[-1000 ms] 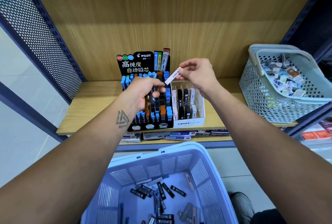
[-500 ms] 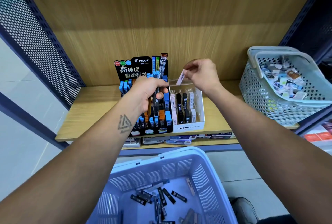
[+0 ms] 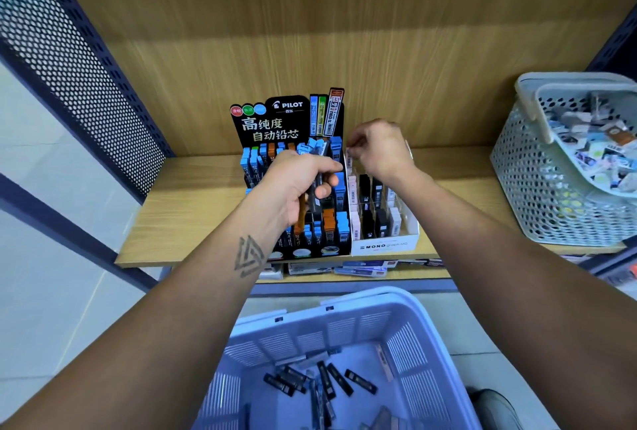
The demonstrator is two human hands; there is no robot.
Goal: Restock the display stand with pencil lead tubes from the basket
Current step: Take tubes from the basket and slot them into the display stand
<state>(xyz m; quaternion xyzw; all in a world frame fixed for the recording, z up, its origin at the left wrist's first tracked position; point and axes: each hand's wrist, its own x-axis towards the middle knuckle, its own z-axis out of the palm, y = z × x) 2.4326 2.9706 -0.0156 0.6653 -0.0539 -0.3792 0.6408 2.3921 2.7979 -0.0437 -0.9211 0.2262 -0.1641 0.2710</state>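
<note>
A black Pilot display stand (image 3: 272,126) with blue, orange and black lead tubes stands on the wooden shelf. Beside it on the right is a white Mono box (image 3: 384,244) with pale and black tubes in slots. My left hand (image 3: 296,185) hovers over the black stand, gripping a bundle of lead tubes (image 3: 315,193), black, orange and blue. My right hand (image 3: 379,149) pinches a white lead tube (image 3: 349,161) upright at the back left corner of the white box. A blue basket (image 3: 351,323) below holds several loose dark tubes (image 3: 331,379).
A grey perforated basket (image 3: 531,181) full of small packaged items stands at the right end of the wooden shelf (image 3: 193,209). A perforated metal panel (image 3: 79,61) closes the left side. Flat packs (image 3: 358,267) lie on the shelf below. A shoe (image 3: 496,409) shows at the bottom right.
My right hand has lowered the white tube from above the stands and turned it upright at the white box's back left slot. My left hand stays over the black stand with its bundle.
</note>
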